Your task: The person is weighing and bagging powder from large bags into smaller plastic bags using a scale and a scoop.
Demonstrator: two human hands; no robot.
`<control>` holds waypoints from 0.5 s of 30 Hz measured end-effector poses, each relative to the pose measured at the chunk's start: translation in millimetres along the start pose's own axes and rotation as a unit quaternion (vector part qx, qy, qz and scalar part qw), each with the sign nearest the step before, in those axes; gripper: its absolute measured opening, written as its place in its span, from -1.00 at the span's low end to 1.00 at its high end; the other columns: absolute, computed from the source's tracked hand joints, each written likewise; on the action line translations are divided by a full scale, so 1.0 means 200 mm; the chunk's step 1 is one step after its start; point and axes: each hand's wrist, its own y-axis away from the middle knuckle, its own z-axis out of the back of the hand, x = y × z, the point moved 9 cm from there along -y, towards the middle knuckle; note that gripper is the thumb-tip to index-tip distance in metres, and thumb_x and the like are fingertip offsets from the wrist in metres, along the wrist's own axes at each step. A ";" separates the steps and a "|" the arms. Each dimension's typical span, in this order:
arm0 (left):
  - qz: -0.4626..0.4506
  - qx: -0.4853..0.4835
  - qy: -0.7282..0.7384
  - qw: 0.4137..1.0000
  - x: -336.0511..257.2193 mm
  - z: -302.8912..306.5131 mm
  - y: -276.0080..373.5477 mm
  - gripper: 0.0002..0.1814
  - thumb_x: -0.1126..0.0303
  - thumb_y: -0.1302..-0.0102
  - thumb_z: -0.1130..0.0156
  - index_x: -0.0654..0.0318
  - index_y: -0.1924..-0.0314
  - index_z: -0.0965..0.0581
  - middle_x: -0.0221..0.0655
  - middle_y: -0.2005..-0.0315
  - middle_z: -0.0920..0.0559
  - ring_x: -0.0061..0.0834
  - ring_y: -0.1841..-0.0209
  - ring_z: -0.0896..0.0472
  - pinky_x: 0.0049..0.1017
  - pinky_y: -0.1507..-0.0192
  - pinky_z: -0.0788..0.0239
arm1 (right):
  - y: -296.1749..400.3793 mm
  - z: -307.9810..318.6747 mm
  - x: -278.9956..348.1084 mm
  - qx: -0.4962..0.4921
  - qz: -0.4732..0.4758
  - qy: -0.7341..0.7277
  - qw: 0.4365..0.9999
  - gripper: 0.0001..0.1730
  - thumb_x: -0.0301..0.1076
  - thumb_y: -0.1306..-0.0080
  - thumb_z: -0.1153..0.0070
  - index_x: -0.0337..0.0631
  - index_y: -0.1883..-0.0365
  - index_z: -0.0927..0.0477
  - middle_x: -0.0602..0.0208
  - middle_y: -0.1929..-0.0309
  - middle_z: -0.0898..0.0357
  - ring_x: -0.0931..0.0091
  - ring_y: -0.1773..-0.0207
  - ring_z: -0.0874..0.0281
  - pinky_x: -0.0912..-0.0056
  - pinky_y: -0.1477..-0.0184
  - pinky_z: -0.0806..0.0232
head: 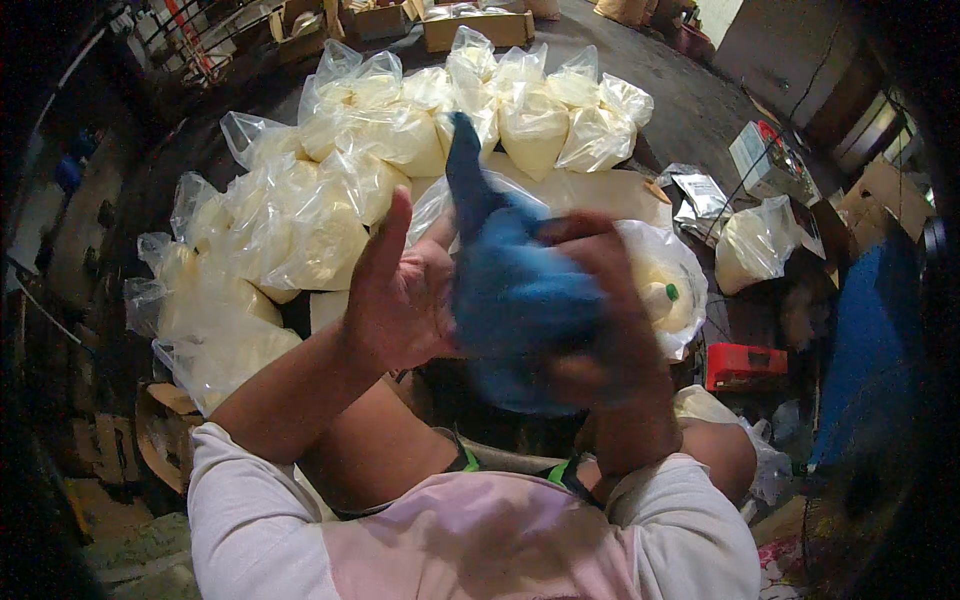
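My right hand (pixel 600 277) is closed on a blue cloth (pixel 517 277), blurred by motion, that hangs in folds before my chest, one corner sticking up. My left hand (pixel 409 292) is beside the cloth with its palm turned to it, thumb up and fingers apart; its fingertips are partly hidden behind the cloth. Beyond both hands, clear plastic bags of pale yellow powder (pixel 322 232) stand in a curved cluster. Just right of my right hand is an open white bag (pixel 686 330) holding pale contents and a white object with a green part.
Farther right are a single filled plastic bag (pixel 750 247), a silver pouch (pixel 703 196), a red box (pixel 746 367) and a white boxy device (pixel 772 161). Cardboard boxes (pixel 476 34) stand at the far side. A blue sheet (pixel 862 352) rises at the right.
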 end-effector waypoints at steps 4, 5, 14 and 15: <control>-0.021 -0.037 -0.080 0.996 -0.02 0.27 0.05 -0.10 -0.15 -0.45 -0.19 -0.05 -0.59 0.00 -0.29 -0.22 -0.46 -0.30 -0.22 -0.53 -0.23 -0.26 -0.41 | 0.02 -0.43 -0.06 -0.002 -0.115 0.163 0.980 -0.26 -0.17 -0.01 -0.44 -0.25 -0.12 -0.43 -0.13 -0.08 -0.48 -0.04 -0.17 -0.47 -0.07 -0.19 -0.36; -0.100 -0.050 -0.198 0.974 -0.04 0.26 0.07 -0.12 -0.11 -0.43 -0.22 -0.04 -0.57 -0.05 -0.30 -0.17 -0.49 -0.30 -0.19 -0.55 -0.23 -0.24 -0.42 | 0.04 -0.47 -0.10 -0.031 -0.144 0.178 0.973 -0.28 -0.19 -0.02 -0.43 -0.24 -0.12 -0.43 -0.14 -0.05 -0.50 -0.05 -0.15 -0.49 -0.08 -0.15 -0.37; -0.198 0.256 -0.853 0.408 0.22 -0.02 0.25 -0.55 0.19 -0.30 -0.35 0.04 -0.17 -0.58 -0.25 -0.31 -0.55 -0.20 0.12 -0.72 -0.33 0.24 -0.59 | 0.39 -0.88 -0.63 0.188 -0.318 -0.475 0.799 -0.60 -0.12 -0.25 -0.24 -0.07 0.03 -0.47 0.22 0.11 -0.51 0.17 0.02 -0.55 -0.06 -0.02 -0.35; -0.224 0.287 -0.854 0.371 0.22 -0.03 0.28 -0.57 0.18 -0.29 -0.35 0.05 -0.14 -0.59 -0.26 -0.31 -0.55 -0.21 0.10 -0.72 -0.38 0.28 -0.58 | 0.44 -0.91 -0.63 0.180 -0.336 -0.542 0.749 -0.56 -0.10 -0.27 -0.23 -0.08 -0.01 -0.45 0.23 0.06 -0.50 0.19 -0.02 -0.54 -0.05 -0.06 -0.34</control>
